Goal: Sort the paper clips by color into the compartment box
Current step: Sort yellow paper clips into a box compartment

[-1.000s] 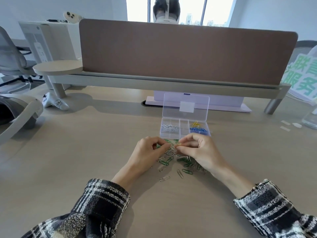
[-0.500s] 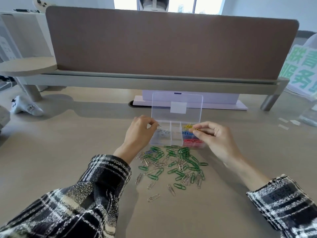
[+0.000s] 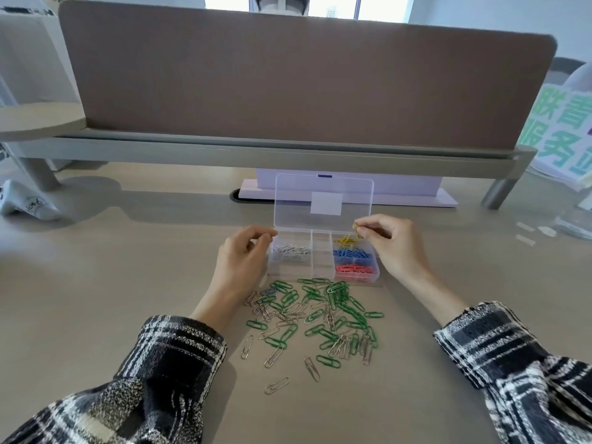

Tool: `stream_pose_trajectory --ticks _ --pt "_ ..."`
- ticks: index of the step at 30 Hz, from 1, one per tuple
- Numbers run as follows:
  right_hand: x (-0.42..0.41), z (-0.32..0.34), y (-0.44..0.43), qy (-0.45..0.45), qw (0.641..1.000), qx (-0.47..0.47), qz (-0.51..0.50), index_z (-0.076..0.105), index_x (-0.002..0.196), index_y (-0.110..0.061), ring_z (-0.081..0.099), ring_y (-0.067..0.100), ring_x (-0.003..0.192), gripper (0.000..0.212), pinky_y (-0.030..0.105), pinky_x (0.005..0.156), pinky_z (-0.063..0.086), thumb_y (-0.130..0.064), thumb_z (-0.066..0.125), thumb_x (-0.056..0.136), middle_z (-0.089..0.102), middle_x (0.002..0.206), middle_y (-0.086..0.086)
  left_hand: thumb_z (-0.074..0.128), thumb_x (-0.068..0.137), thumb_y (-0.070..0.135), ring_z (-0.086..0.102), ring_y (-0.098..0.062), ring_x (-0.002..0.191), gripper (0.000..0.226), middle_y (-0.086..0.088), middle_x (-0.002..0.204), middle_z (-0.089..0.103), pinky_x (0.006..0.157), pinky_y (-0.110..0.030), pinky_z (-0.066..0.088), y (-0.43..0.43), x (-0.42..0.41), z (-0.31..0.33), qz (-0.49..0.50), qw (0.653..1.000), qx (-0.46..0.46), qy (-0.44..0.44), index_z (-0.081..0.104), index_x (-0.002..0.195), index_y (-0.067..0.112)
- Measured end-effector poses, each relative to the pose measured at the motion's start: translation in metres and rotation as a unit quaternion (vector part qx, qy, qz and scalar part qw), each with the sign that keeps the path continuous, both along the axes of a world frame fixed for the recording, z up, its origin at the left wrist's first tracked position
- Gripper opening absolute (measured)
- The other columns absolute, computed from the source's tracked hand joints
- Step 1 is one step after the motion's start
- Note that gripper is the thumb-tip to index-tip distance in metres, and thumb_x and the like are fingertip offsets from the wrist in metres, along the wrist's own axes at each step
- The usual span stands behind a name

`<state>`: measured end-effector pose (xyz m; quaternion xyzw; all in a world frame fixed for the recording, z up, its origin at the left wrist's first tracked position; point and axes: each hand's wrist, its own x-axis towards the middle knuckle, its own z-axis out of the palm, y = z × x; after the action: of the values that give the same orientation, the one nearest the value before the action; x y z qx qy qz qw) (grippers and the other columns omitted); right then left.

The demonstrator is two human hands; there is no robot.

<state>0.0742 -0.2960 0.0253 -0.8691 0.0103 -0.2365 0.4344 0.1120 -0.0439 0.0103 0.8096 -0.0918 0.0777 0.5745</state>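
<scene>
A clear compartment box (image 3: 323, 274) stands on the desk with its lid (image 3: 323, 200) upright. It holds silver clips (image 3: 290, 249) at the left, and yellow clips (image 3: 345, 241), blue clips (image 3: 352, 254) and red clips (image 3: 354, 269) down the right column. In front of it lies a loose pile of green and silver clips (image 3: 314, 315). My right hand (image 3: 390, 248) pinches a yellow clip (image 3: 356, 231) above the yellow compartment. My left hand (image 3: 243, 254) is at the box's left rear corner with thumb and forefinger together. What they pinch is hidden.
A brown divider panel (image 3: 304, 84) on a grey rail closes off the back. Behind the box are a flat white box (image 3: 400, 195) and a cable hole (image 3: 238, 193). A white controller (image 3: 25, 203) lies far left, a green-lettered sign (image 3: 560, 133) far right.
Both hands left the pile and rose to the box, the left to its left rear corner, the right over the yellow compartment. The camera has come closer.
</scene>
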Motion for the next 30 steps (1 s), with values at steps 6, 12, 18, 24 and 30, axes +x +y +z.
stream_pose_trajectory --ticks 6,12,18,24,30 --pt "0.013 -0.006 -0.008 0.025 0.995 -0.099 0.003 0.072 0.11 -0.018 0.061 -0.003 0.087 0.021 0.005 0.073 0.043 -0.013 0.063 0.092 0.071 0.101 -0.011 0.049 0.096 0.013 0.053 0.01 0.063 0.024 0.01 0.094 0.069 0.056 -0.002 0.04 0.0 0.0 0.001 0.002 1.0 -0.002 0.006 0.068 0.099 0.027" --pt "-0.003 -0.003 -0.011 -0.036 0.996 -0.075 -0.021 0.071 0.107 -0.015 0.061 -0.003 0.082 0.02 0.005 0.07 0.045 -0.007 0.06 0.093 0.07 0.099 -0.008 0.048 0.096 0.011 0.053 0.01 0.061 0.024 0.009 0.09 0.068 0.055 -0.004 0.04 -0.001 -0.001 0.003 0.021 1.0 0.017 0.0 0.068 0.101 0.024" --pt "-0.047 -0.011 0.006 -0.114 0.985 -0.126 0.017 0.073 0.098 -0.006 0.054 -0.008 0.072 0.019 0.005 0.064 0.039 0.004 0.061 0.089 0.067 0.093 -0.001 0.046 0.096 0.019 0.053 -0.012 0.079 0.021 0.011 0.094 0.063 0.065 -0.027 0.039 0.011 -0.012 -0.005 0.023 0.982 0.18 -0.059 0.064 0.104 0.025" --pt "-0.084 -0.019 0.017 -0.074 0.978 -0.18 0.079 0.075 0.099 -0.013 0.054 0.005 0.061 0.018 0.01 0.055 0.037 -0.003 0.063 0.09 0.064 0.089 -0.004 0.051 0.094 0.025 0.05 -0.01 0.096 0.017 0.011 0.093 0.059 0.069 -0.027 0.038 0.042 -0.034 -0.012 0.014 0.947 0.298 -0.123 0.067 0.094 0.023" --pt "-0.082 -0.024 0.03 -0.032 0.965 -0.242 0.092 0.073 0.11 -0.017 0.059 0.01 0.071 0.022 0.025 0.06 0.05 -0.011 0.062 0.092 0.061 0.093 -0.007 0.055 0.095 0.029 0.052 -0.007 0.094 0.014 0.014 0.093 0.057 0.069 -0.028 0.044 0.049 -0.056 -0.015 -0.011 0.932 0.324 -0.16 0.068 0.097 0.029"
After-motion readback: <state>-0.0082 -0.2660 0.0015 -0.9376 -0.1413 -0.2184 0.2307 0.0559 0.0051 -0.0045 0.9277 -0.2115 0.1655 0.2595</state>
